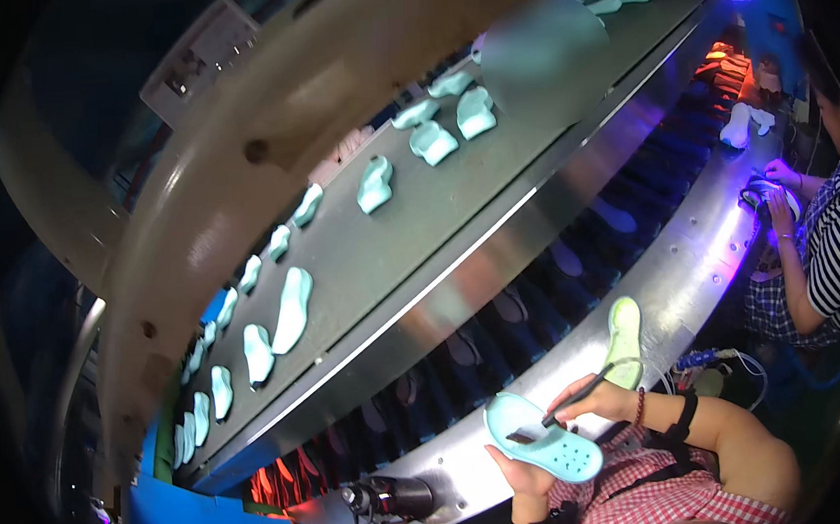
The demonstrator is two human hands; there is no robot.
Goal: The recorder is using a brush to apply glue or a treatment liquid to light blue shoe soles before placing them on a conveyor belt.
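Note:
My left hand (524, 473) is closed on the edge of a light blue clog (575, 454), tilted so that its inside and the holes of its toe part face up. In my right hand (593, 402) is a brush (520, 438) with a dark handle, its dark head at the inside of the clog. Just beyond my right wrist, a yellow-green shoe sole or insole (625, 329) lies on the metal ledge (472, 453).
A dark bottle (398, 498) lies on the ledge to my left. Across it runs a conveyor belt (408, 234) carrying several pale blue shoe parts, with a lower dark conveyor (540, 302) between. A person (828, 243) works with a shoe at the right.

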